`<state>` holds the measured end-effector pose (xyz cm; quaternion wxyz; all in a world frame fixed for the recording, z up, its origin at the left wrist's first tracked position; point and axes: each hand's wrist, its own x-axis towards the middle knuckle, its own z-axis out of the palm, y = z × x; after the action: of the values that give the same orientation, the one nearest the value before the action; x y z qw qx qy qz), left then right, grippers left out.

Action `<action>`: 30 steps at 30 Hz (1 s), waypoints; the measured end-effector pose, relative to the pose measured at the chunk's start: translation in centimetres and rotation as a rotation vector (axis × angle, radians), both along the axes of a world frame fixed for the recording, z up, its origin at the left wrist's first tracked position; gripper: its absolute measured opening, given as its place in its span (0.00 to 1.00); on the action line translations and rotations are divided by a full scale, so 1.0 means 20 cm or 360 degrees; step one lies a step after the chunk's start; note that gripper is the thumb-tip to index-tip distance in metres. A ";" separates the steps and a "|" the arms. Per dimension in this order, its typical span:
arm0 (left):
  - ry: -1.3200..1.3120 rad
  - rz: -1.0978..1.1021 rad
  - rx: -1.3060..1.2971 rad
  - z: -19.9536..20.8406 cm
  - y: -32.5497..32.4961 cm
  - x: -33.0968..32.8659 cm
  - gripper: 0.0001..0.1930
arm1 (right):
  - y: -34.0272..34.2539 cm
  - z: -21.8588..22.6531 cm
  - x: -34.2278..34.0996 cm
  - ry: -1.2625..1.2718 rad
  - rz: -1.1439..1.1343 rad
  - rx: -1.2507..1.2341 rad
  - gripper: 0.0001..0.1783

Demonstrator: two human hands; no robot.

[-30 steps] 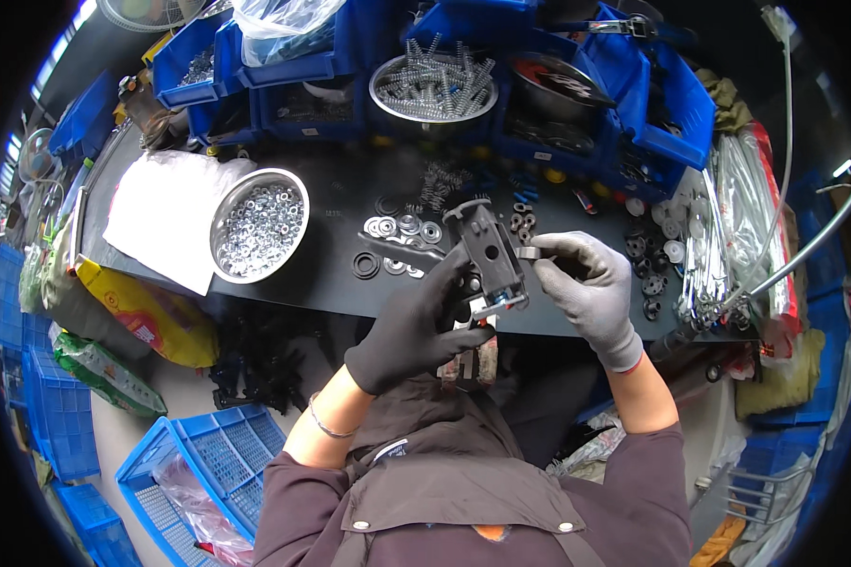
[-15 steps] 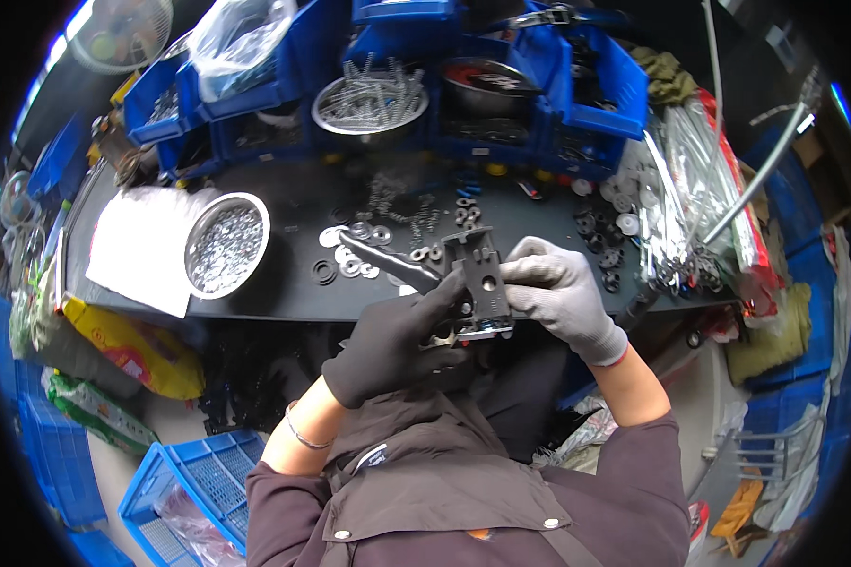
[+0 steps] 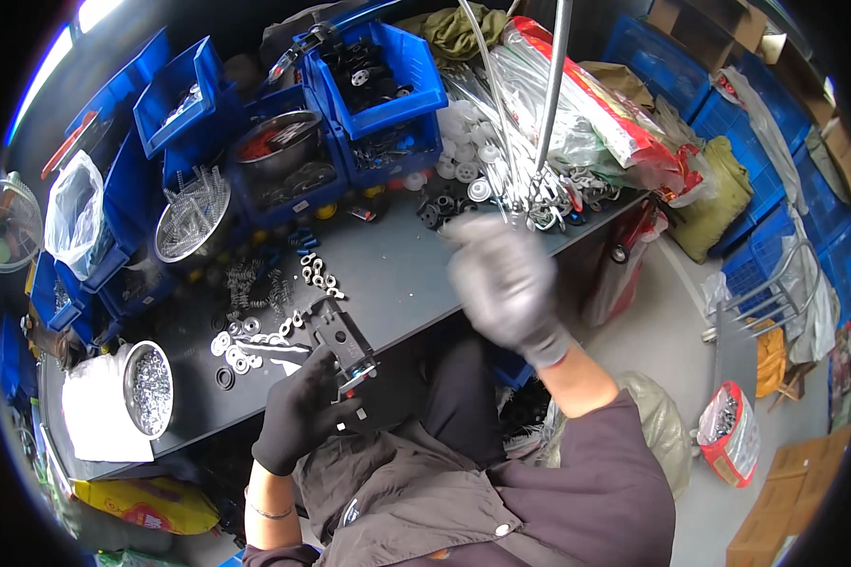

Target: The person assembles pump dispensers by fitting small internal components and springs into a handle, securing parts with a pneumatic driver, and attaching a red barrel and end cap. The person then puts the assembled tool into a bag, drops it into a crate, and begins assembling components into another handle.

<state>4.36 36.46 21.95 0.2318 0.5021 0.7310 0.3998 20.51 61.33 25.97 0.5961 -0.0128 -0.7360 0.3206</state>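
Left grip (image 3: 304, 411) around black bracket (image 3: 343, 342), seemingly tight

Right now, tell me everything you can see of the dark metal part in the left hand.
The dark metal part is a flat, blackish plate with a few small holes and a stepped outline; it looks like stamped steel. A reddish bit shows at its lower end. It is tilted, its upper end over the edge of the grey table. The black-gloved left hand grips its lower end from below. The grey-gloved right hand is apart from it, blurred, up by the wire pieces.
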 end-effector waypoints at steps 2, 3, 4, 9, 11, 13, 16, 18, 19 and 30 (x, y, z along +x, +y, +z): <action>0.0230 0.0027 0.0009 -0.05 -0.08 -0.03 0.39 | 0.27 -0.02 0.09 -0.0028 -0.0564 -0.0615 0.12; -0.0056 0.0016 0.0018 -0.05 -0.05 -0.02 0.39 | 0.55 -0.07 0.17 -0.0016 -0.1054 -0.0016 0.15; -0.0343 -0.0016 0.0025 -0.02 0.01 0.00 0.40 | 0.81 -0.15 0.25 -0.0136 -0.1280 0.0104 0.19; -0.0375 -0.0064 0.0215 -0.05 0.10 0.06 0.36 | 1.33 -0.49 0.29 -0.1487 -0.1791 0.0113 0.30; -0.0412 -0.0041 0.0269 0.01 0.15 0.09 0.37 | 1.34 -0.45 0.33 -0.1684 -0.1781 0.0224 0.19; -0.0215 -0.0059 0.0210 -0.01 0.15 0.06 0.38 | 1.33 -0.44 0.46 -0.1390 -0.1956 0.0379 0.11; -0.0474 -0.0030 0.0314 -0.05 0.13 0.02 0.40 | 1.21 -0.47 0.75 -0.0851 -0.1267 -0.0265 0.16; -0.0356 -0.0001 0.0148 -0.06 0.10 -0.03 0.41 | 0.90 -0.36 0.96 -0.0967 0.0035 -0.1929 0.16; -0.0555 0.0009 0.0294 -0.10 0.12 -0.05 0.42 | 0.81 -0.44 1.06 -0.0963 0.0504 -0.2001 0.15; -0.0750 0.0026 0.0410 -0.03 0.25 -0.05 0.42 | 0.32 -0.60 0.63 -0.0326 0.0128 -0.2009 0.20</action>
<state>3.34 41.45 21.30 0.3265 0.4145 0.6040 0.5973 33.13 67.75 13.95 0.3880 -0.3643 -0.4588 0.7115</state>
